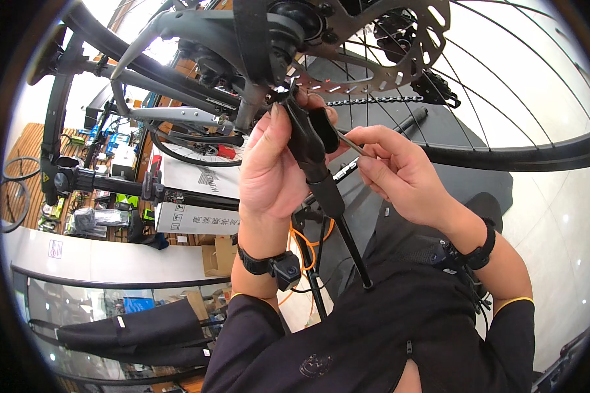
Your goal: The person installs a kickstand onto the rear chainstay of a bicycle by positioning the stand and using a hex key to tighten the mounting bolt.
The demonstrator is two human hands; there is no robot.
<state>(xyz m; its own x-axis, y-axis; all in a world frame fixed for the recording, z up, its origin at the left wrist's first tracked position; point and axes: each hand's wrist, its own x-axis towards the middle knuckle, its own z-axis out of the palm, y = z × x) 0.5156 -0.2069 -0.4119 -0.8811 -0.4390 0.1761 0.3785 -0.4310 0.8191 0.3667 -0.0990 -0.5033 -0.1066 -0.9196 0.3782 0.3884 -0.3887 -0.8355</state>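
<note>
A black bicycle kickstand (316, 170) hangs from the grey bike frame (250, 105), its thin leg slanting down toward my lap. My left hand (269, 154) is wrapped round its thick upper part, the thumb lying along the near side and some fingers hidden behind. My right hand (403, 173) pinches a thin metal hex key (352, 144) between thumb and fingers. The key's far end reaches the kickstand's upper part; whether it sits in a bolt is hidden. Right above both hands is a disc brake rotor (380, 72).
The wheel's black rim (505, 160) and spokes fill the upper right, with the chain (380, 100) running behind the rotor. A repair stand (72, 177) rises at the left. A white box (196, 219), an orange cable (299, 239) and a glass display case (131, 308) lie left of me.
</note>
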